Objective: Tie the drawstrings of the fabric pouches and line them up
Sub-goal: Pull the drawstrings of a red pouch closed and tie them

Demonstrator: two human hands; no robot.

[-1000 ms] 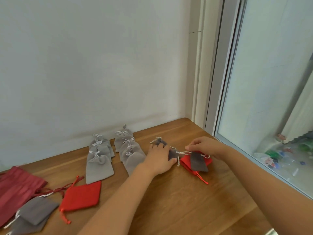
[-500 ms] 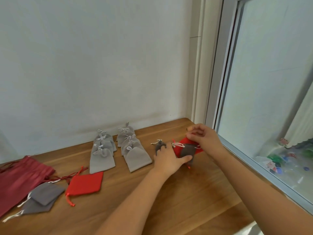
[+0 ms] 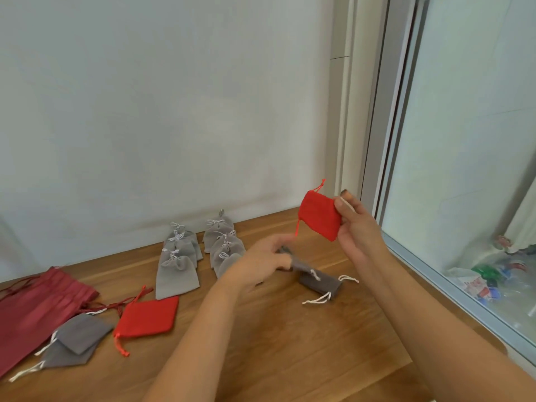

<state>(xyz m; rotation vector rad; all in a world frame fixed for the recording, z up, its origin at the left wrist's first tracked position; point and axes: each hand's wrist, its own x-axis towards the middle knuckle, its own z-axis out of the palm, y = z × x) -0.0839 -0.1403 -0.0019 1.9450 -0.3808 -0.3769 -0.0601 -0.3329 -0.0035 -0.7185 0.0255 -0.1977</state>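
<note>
My right hand (image 3: 358, 233) holds a small red pouch (image 3: 320, 219) up above the table, pinched at its right edge, red drawstrings dangling. My left hand (image 3: 258, 264) is low over the table, blurred, its fingers on a dark grey pouch (image 3: 316, 280) with loose white strings that lies flat. Whether it grips the pouch is unclear. Two rows of tied light grey pouches (image 3: 178, 266) (image 3: 223, 245) stand lined up by the wall.
On the wooden table (image 3: 290, 349) at left lie another red pouch (image 3: 146, 316), two untied dark grey pouches (image 3: 77, 339) and a large dark red drawstring bag (image 3: 32, 310). A wall runs behind; a window frame (image 3: 435, 274) borders the table's right side.
My right hand has lifted the red pouch off the table into the air. The dark grey pouches that lay on it now rest on the table by my left hand.
</note>
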